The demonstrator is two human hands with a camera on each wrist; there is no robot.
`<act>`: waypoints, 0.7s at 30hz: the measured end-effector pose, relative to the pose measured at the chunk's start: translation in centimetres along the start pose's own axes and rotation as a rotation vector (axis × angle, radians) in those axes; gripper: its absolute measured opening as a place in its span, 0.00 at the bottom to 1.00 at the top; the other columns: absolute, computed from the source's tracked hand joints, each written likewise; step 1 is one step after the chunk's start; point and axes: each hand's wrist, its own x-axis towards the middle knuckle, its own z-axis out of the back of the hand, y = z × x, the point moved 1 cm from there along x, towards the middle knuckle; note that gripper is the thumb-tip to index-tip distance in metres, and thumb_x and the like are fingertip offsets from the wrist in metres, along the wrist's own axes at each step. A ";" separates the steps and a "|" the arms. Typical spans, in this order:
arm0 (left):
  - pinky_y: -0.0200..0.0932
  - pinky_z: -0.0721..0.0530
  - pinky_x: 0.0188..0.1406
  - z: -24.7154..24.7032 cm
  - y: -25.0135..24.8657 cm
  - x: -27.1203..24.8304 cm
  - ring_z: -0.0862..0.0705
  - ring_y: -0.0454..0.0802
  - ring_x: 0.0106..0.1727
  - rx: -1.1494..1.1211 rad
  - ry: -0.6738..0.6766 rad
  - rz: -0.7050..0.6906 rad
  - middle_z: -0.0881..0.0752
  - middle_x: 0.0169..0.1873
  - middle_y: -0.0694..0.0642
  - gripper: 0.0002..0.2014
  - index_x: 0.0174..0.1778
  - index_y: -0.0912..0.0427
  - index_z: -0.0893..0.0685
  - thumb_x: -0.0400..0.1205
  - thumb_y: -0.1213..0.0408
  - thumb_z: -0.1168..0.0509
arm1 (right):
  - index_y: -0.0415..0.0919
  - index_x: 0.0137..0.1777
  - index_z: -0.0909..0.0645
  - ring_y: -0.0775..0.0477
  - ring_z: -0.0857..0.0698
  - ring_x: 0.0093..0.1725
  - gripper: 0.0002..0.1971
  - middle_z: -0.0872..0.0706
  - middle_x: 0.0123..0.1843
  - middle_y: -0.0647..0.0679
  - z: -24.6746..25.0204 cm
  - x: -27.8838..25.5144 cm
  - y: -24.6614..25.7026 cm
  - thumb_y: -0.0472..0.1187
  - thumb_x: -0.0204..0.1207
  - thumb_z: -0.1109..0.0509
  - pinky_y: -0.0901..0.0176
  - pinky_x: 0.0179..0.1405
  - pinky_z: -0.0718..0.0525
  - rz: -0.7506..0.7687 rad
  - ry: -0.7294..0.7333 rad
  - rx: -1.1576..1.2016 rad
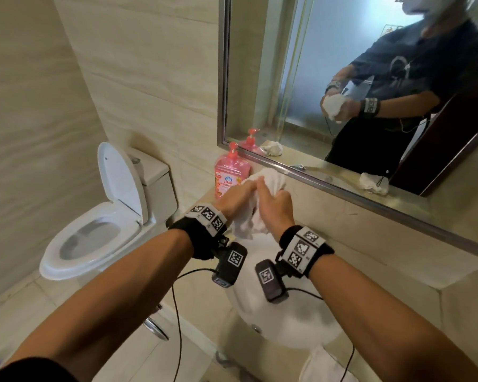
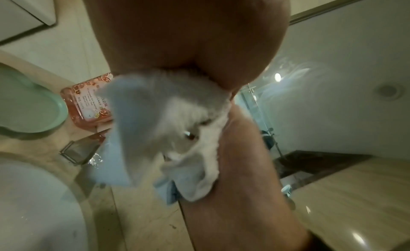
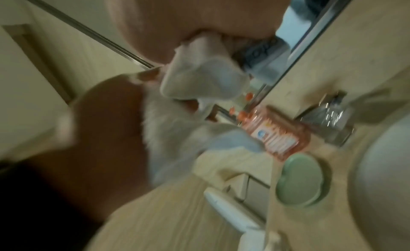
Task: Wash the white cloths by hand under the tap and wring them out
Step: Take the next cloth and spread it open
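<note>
White cloth [image 1: 249, 213] bunched and crumpled at frame center above sink [image 1: 293, 323]; left hand [image 1: 236, 198] and right hand [image 1: 275, 209] fingers both grasping it.

hands: left [image 1: 236, 195], right [image 1: 275, 205] grip white cloth [image 1: 249, 221] | above basin [image 1: 293, 323]

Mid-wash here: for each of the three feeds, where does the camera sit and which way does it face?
Head: worn on the head, facing forward and down at the white cloth gripped by the left hand and right hand above the basin; both forearms show.
Left wrist: looks along the left palm at the cloth; the right hand shows.
Right wrist: blurred, looks along the right hand at the cloth; the left hand shows.
Shared: all three show the cloth and the pink soap bottle.
</note>
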 end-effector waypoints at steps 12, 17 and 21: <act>0.49 0.21 0.40 5.6 2.6 0.4 0.18 0.56 0.40 1.319 0.026 -0.156 0.16 0.50 0.59 0.35 0.65 0.54 0.41 0.74 0.49 0.24 | 0.51 0.64 0.37 0.58 0.18 0.45 0.52 0.19 0.52 0.55 7.0 2.8 -0.3 0.80 0.47 0.22 0.65 0.33 0.25 0.103 0.599 -0.895; 0.53 0.19 0.55 5.2 1.4 0.4 0.19 0.58 0.53 1.301 0.183 -0.290 0.25 0.60 0.58 0.16 0.61 0.58 0.23 0.83 0.53 0.32 | 0.55 0.57 0.33 0.41 0.16 0.48 0.20 0.21 0.49 0.55 6.7 2.1 -2.0 0.56 0.75 0.26 0.55 0.40 0.26 0.501 0.642 -1.023; 0.47 0.23 0.55 4.7 1.1 0.4 0.20 0.54 0.52 1.286 0.188 -0.387 0.18 0.55 0.58 0.13 0.58 0.61 0.14 0.87 0.57 0.38 | 0.43 0.56 0.16 0.46 0.17 0.52 0.17 0.19 0.57 0.48 7.3 1.9 -1.4 0.55 0.86 0.38 0.48 0.55 0.20 0.510 0.636 -1.028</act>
